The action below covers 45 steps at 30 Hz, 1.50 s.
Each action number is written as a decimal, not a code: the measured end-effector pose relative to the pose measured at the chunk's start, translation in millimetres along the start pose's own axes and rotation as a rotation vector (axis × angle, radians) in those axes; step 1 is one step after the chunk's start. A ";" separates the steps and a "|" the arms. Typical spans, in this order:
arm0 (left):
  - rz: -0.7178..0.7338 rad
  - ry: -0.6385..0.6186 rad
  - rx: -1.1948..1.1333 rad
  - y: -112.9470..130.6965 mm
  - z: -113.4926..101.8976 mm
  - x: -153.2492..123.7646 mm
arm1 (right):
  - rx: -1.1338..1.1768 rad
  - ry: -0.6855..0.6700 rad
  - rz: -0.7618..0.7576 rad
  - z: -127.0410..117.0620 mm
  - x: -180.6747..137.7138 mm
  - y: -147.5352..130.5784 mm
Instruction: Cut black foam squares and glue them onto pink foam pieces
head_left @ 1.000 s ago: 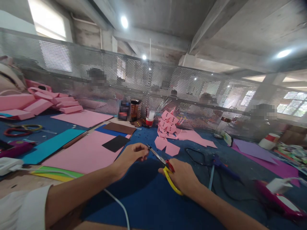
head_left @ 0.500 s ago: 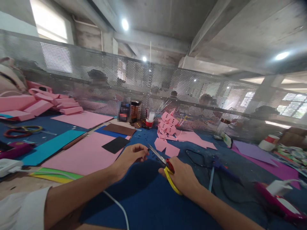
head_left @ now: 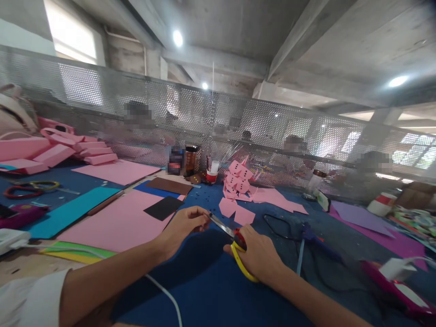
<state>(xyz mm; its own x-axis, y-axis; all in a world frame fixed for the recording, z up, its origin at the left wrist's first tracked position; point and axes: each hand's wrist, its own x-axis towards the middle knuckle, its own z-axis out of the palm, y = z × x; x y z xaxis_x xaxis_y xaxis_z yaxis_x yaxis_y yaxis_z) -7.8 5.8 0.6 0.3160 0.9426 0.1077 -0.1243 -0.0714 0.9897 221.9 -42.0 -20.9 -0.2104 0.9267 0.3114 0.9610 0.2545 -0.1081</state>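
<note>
My right hand (head_left: pixel 257 252) is wrapped round a pair of scissors (head_left: pixel 222 225) with yellow and red handles. Their blades point up and to the left, and the tips meet the fingertips of my left hand (head_left: pixel 187 225). That hand is closed in a pinch on a tiny black piece, mostly hidden by the fingers; it looks like black paper. Just beyond the blades lie pink paper pieces (head_left: pixel 237 212) with a notch between them. Behind them stands a pink folded-paper model (head_left: pixel 238 177) dotted with black spots. A black sheet (head_left: pixel 162 208) rests left of my left hand.
A glue gun (head_left: pixel 318 240) with a dark cord lies to the right. Pink sheets (head_left: pixel 112 222), a turquoise strip (head_left: pixel 73 211) and folded pink boxes (head_left: pixel 56 152) are on the left. A red-and-white cup (head_left: pixel 211 175) stands before the perforated metal screen (head_left: pixel 197 118). Purple sheets (head_left: pixel 361 218) lie far right.
The scissors' blades, slightly apart before, have come together at my left fingertips. Both hands have shifted only a little.
</note>
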 end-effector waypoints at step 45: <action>-0.018 -0.042 0.010 -0.8 0.1 0.2 | -0.031 -0.027 0.045 -5.2 0.1 -2.4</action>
<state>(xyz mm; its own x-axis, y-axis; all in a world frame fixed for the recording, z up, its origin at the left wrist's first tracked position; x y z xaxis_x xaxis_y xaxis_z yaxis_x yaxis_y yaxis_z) -7.5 6.0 -0.1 0.3576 0.9292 0.0934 -0.1088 -0.0579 0.9924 220.5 -43.9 -15.7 -0.1709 0.9443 0.2811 0.9747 0.2037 -0.0917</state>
